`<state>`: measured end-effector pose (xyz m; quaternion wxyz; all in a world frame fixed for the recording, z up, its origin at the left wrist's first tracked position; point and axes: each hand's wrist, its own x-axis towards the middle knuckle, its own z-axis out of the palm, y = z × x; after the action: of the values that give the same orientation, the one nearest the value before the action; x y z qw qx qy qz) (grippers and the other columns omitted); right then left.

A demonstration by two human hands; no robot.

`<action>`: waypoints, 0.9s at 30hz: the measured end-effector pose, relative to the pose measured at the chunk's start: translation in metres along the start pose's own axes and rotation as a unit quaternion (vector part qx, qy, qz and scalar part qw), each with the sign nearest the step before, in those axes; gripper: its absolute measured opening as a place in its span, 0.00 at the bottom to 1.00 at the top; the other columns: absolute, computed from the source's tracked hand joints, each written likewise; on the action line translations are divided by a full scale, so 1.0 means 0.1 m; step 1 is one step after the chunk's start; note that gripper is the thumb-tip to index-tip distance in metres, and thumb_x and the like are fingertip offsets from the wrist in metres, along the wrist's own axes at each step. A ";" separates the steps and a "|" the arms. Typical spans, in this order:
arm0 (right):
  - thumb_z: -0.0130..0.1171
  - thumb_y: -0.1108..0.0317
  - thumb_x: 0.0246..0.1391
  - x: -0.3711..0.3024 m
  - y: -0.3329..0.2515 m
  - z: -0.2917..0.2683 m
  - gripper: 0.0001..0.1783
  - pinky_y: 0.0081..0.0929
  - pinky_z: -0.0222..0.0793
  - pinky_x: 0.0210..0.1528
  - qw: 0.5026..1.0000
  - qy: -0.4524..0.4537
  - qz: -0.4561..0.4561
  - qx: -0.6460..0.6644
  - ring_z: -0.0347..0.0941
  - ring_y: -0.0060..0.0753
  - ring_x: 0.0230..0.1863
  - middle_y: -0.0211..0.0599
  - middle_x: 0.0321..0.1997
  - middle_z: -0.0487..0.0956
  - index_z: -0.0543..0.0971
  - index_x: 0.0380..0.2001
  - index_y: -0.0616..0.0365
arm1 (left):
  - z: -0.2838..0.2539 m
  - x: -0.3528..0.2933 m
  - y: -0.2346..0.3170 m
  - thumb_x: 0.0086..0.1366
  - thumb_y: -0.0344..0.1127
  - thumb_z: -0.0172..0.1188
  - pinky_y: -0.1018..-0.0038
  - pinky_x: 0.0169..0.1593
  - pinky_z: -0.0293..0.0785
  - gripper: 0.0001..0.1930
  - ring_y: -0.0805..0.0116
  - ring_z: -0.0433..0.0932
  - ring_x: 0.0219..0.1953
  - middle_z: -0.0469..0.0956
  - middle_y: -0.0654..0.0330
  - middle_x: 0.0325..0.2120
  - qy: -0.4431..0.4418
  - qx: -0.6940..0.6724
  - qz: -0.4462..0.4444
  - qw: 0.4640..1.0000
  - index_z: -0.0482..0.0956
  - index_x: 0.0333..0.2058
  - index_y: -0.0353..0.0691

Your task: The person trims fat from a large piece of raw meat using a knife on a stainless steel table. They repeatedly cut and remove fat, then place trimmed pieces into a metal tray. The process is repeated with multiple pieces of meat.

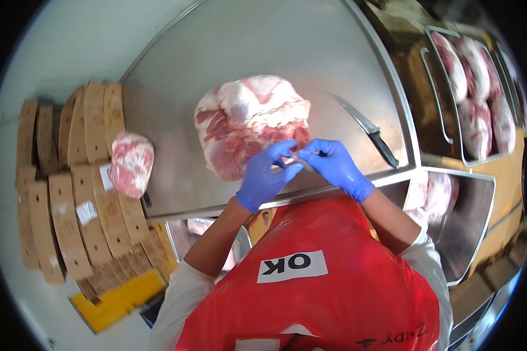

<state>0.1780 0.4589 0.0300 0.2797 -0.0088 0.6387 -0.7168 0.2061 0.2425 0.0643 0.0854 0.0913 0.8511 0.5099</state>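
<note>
Raw meat cut (249, 126) lies on the steel surface (298, 47), left of the knife (373, 128). Left hand (264, 177) has a half-open grip, right hand (338, 167) a nearly closed one; whether they pinch anything, I cannot tell. A careless rightward reach could meet this bare knife.

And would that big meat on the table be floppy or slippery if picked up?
The big meat would probably feel heavy, being so thick. Its moist sheen suggests it may be slippery. Its soft-looking folds hint it could sag.
</note>
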 end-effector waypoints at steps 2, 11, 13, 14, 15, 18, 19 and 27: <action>0.66 0.62 0.69 -0.03 0.02 0.07 0.12 0.19 0.71 0.37 0.999 -0.029 -0.016 -0.005 0.71 0.12 0.32 0.23 0.29 0.81 0.87 0.38 0.62 | 0.02 -0.04 0.08 0.65 0.29 0.72 0.73 0.43 0.79 0.17 0.73 0.82 0.37 0.85 0.59 0.41 0.012 0.015 0.008 1.000 0.84 0.52 0.37; 0.65 0.60 0.70 -0.07 -0.12 0.22 0.14 0.19 0.74 0.36 0.991 -0.126 0.048 0.009 0.75 0.15 0.32 0.25 0.34 0.82 0.88 0.47 0.59 | -0.71 -0.67 -0.08 0.73 0.34 0.65 0.73 0.41 0.79 0.09 0.72 0.82 0.35 0.85 0.60 0.34 0.217 -0.200 -0.202 0.934 0.87 0.43 0.34; 0.65 0.60 0.70 -0.07 -0.03 0.07 0.14 0.19 0.75 0.36 0.993 -0.091 0.066 -0.030 0.75 0.16 0.32 0.25 0.34 0.82 0.87 0.48 0.60 | -1.00 -0.88 -0.10 0.75 0.35 0.63 0.73 0.46 0.79 0.10 0.71 0.81 0.37 0.84 0.59 0.36 0.280 -0.238 -0.255 0.894 0.86 0.45 0.32; 0.65 0.60 0.69 -0.07 0.03 -0.01 0.14 0.19 0.75 0.36 0.993 -0.077 0.071 -0.047 0.75 0.16 0.32 0.24 0.34 0.82 0.87 0.48 0.60 | -1.09 -0.99 -0.16 0.75 0.36 0.63 0.73 0.46 0.80 0.11 0.71 0.81 0.37 0.84 0.59 0.37 0.306 -0.255 -0.249 0.883 0.85 0.45 0.32; 0.65 0.61 0.70 -0.09 0.09 -0.09 0.14 0.19 0.74 0.36 0.995 -0.047 0.072 -0.053 0.75 0.16 0.32 0.25 0.33 0.82 0.87 0.48 0.61 | -1.17 -1.11 -0.26 0.75 0.36 0.62 0.73 0.46 0.80 0.12 0.70 0.81 0.37 0.84 0.59 0.37 0.332 -0.271 -0.242 0.871 0.85 0.46 0.32; 0.63 0.63 0.71 -0.13 0.31 -0.32 0.13 0.18 0.67 0.30 0.995 0.009 0.058 -0.083 0.72 0.16 0.27 0.28 0.28 0.81 0.87 0.46 0.61 | -1.35 -1.44 -0.54 0.76 0.38 0.62 0.72 0.46 0.81 0.13 0.68 0.82 0.37 0.84 0.58 0.37 0.378 -0.300 -0.244 0.841 0.84 0.48 0.32; 0.63 0.63 0.71 -0.17 0.33 -0.37 0.13 0.18 0.66 0.30 0.992 0.031 0.066 -0.104 0.71 0.16 0.26 0.28 0.28 0.81 0.87 0.46 0.61 | -1.40 -1.54 -0.65 0.76 0.38 0.62 0.71 0.46 0.81 0.14 0.67 0.82 0.37 0.84 0.57 0.37 0.385 -0.308 -0.250 0.833 0.84 0.49 0.32; 0.65 0.57 0.69 -0.35 0.63 -0.61 0.16 0.19 0.66 0.28 0.976 0.060 0.086 -0.190 0.71 0.17 0.23 0.28 0.26 0.80 0.87 0.45 0.61 | -1.73 -2.29 -1.59 0.72 0.42 0.67 0.73 0.41 0.82 0.11 0.71 0.84 0.33 0.86 0.63 0.35 0.457 -0.296 -0.333 0.770 0.86 0.45 0.42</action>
<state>0.2100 0.5271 -0.0270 0.2944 0.0361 0.7772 -0.5549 0.3757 -0.0338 0.0158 -0.1260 -0.4717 0.5734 0.6579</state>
